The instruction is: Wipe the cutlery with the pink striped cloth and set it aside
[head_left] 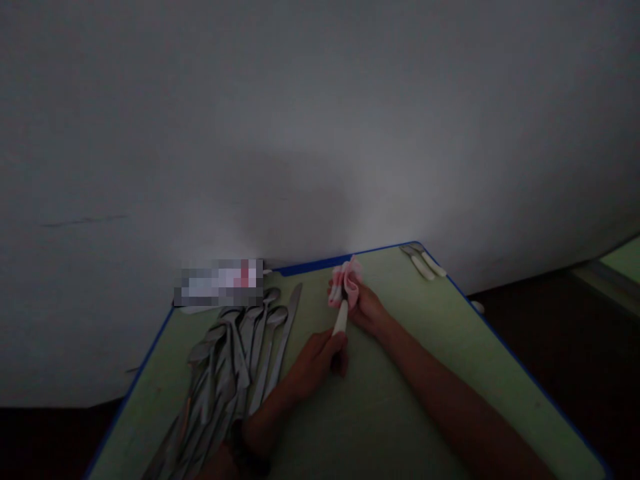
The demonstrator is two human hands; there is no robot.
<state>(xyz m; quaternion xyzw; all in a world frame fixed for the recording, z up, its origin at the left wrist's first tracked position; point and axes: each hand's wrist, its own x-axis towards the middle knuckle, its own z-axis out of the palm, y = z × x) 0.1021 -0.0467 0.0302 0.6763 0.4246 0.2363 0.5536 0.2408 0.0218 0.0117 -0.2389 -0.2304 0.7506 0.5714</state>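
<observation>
My left hand (320, 360) is closed around the end of a white-handled piece of cutlery (341, 319), which points away from me. A pink and white cloth (350, 283) is bunched around its far end, so I cannot tell whether it is a fork or a spoon. Wrapped about the cloth from the right is my right hand (369, 310), its fingers mostly hidden behind the folds. Left of my hands lies a heap of metal cutlery (225, 360), mostly spoons, with a table knife (289, 333) along its right side.
Two white-handled pieces of cutlery (424, 261) lie at the table's far right corner. A pale, blurred-out object (219, 283) is at the far left corner. The light green table (450, 333) has a blue edge and stands against a grey wall (320, 133).
</observation>
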